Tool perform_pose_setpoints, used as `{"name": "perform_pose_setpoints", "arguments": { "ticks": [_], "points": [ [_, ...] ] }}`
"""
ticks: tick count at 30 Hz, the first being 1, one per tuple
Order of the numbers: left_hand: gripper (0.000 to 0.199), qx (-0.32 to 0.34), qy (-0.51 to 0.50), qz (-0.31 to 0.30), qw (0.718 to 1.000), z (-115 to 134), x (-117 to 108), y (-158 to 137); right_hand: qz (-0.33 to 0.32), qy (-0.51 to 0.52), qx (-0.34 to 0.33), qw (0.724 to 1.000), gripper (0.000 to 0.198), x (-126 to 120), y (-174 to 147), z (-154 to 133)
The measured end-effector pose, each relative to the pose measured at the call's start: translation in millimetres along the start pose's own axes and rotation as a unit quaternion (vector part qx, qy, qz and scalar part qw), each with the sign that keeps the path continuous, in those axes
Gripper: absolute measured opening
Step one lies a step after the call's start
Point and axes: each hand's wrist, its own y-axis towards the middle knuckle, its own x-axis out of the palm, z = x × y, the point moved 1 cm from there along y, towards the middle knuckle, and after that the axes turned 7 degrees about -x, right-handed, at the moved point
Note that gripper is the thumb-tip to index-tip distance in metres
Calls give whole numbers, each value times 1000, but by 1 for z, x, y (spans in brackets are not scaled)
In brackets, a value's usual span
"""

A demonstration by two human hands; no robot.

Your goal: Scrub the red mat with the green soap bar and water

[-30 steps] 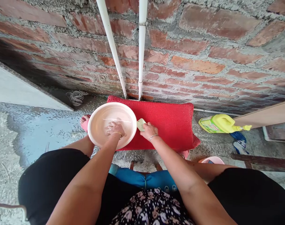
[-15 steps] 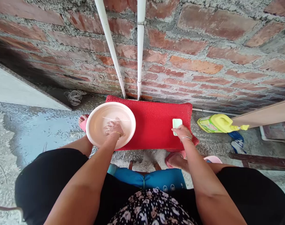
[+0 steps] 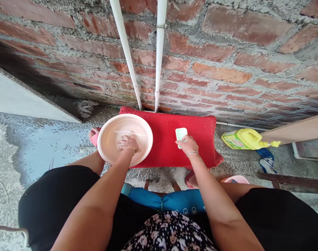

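Note:
My left hand (image 3: pixel 129 143) is inside the pale pink basin (image 3: pixel 103 122), fingers spread in the clear water, holding nothing. The basin stands on the left end of a red textile-covered surface (image 3: pixel 165 139). To the right of the basin, my right hand (image 3: pixel 189 144) grips a small pale green rectangular block (image 3: pixel 181 132) with a whitish edge, held at or just above the red cloth. Whether it is soap, a brush or a dish, I cannot tell. My thumb and fingers cover its lower right part.
A brick wall (image 3: pixel 213 52) with two white pipes (image 3: pixel 159 45) rises behind. On the right lies a yellow detergent jug (image 3: pixel 242 138) beside a blue-and-white cloth (image 3: pixel 266 160). A grey rope bundle (image 3: pixel 85 108) sits at left, near wet floor (image 3: pixel 49 146). A pink container (image 3: pixel 237 179) stands by my right leg.
My right hand has moved left across the red cloth with the pale green block, closer to the basin. My left hand stays in the water, nearly unmoved.

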Motion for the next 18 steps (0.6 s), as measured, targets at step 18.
{"name": "perform_pose_setpoints", "arguments": {
  "ticks": [18],
  "points": [
    [121, 4, 2, -9, 1000, 2, -2, -2, -86, -46, -68, 993, 48, 26, 25, -46]
  ]
}}
